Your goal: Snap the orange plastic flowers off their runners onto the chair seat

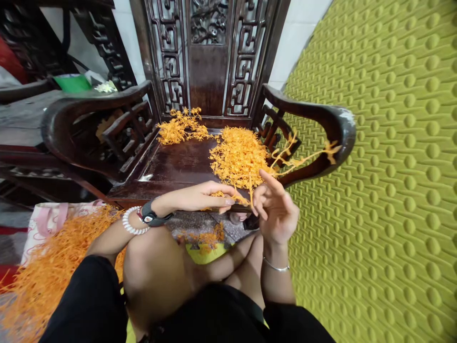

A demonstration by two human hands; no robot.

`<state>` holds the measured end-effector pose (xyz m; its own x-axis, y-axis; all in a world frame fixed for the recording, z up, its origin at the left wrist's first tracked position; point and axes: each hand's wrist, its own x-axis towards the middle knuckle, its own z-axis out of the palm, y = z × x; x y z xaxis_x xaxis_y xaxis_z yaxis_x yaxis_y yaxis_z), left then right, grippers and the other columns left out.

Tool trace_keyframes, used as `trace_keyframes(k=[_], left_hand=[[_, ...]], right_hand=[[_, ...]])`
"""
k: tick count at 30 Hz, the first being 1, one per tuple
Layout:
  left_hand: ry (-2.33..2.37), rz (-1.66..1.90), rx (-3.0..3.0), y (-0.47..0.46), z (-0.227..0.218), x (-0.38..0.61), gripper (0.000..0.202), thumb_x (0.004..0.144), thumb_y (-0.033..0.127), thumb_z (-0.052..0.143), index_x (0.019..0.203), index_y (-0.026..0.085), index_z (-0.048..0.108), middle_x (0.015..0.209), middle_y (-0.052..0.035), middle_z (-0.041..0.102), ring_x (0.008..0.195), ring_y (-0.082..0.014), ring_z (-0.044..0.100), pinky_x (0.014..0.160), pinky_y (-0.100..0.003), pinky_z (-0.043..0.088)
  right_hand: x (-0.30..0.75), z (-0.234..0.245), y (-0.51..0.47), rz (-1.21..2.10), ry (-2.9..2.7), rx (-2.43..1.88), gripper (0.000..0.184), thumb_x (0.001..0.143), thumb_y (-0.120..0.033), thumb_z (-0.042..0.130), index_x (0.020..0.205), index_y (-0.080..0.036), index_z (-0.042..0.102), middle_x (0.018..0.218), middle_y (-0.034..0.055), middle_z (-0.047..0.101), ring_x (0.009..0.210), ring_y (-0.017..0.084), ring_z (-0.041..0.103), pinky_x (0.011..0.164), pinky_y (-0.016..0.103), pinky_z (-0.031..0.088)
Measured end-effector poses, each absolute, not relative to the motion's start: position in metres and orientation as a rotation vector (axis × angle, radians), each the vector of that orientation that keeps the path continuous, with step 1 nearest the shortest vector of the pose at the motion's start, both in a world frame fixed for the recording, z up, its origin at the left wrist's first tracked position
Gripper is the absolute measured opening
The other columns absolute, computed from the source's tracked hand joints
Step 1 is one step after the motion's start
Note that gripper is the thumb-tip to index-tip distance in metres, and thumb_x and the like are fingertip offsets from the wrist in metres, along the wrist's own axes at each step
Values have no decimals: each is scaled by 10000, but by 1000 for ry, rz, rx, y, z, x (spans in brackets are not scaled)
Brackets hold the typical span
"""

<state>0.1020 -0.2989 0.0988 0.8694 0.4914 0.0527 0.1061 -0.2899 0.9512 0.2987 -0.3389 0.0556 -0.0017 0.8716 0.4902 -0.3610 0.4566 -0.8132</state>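
My left hand (200, 196) reaches across from the left, fingers closed on a thin orange plastic sprig (228, 195) at the front edge of a dark carved wooden chair seat (178, 164). My right hand (274, 207) is raised beside it, fingers curled and pinching the same orange sprig, index finger pointing up. Just behind both hands lies a large heap of orange branched pieces (239, 157). A smaller heap (180, 126) lies at the back of the seat. Some long orange strands (303, 155) hang over the right armrest.
A big pile of orange strands (53, 267) lies on the floor at left beside a pink-and-white bag (46, 219). A green textured mat (374, 166) fills the right side. The chair's armrests (328, 119) curve on both sides. A green object (71, 82) sits on a table behind.
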Motion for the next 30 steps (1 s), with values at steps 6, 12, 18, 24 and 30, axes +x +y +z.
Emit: trace_keyframes(k=[6,12,18,24,30], left_hand=[[440,401,1758,-306,96,101,333,930,413,486,1145,175,578,805,-22,602,683,-98,545,610,-199,444],[542,503,1637,-311,93,106,425,921,493,452,808,116,613,694,-55,659,566,-106,599,594,-227,504],[686,666,2021,-315,97,105,482,961,396,374,573,138,496,492,26,501,474,-61,444,522,-183,363],[835,786,2300,-323,104,109,379,941,277,388,584,153,414,539,46,383,520,-74,340,538,-231,255],[609,600,2050,-329,107,113,425,951,373,395,588,152,414,537,52,349,502,-68,284,486,-216,235]], right_hand=[[296,43,-342,817,-1438,-648,474,822,-467,594,1266,-302,568,981,49,598,697,141,535,617,295,484],[282,45,-348,497,-1583,-764,642,738,-258,740,1329,-308,492,987,32,611,814,164,566,767,335,512],[270,46,-367,462,-1470,-812,534,815,-135,631,1302,-313,500,846,7,615,722,137,589,710,308,530],[267,59,-390,995,-1236,-662,550,806,-102,628,1273,-351,478,684,-35,523,583,89,478,529,202,453],[274,59,-391,1408,-1057,-430,623,780,-161,640,1333,-347,423,622,-57,461,436,50,335,367,144,306]])
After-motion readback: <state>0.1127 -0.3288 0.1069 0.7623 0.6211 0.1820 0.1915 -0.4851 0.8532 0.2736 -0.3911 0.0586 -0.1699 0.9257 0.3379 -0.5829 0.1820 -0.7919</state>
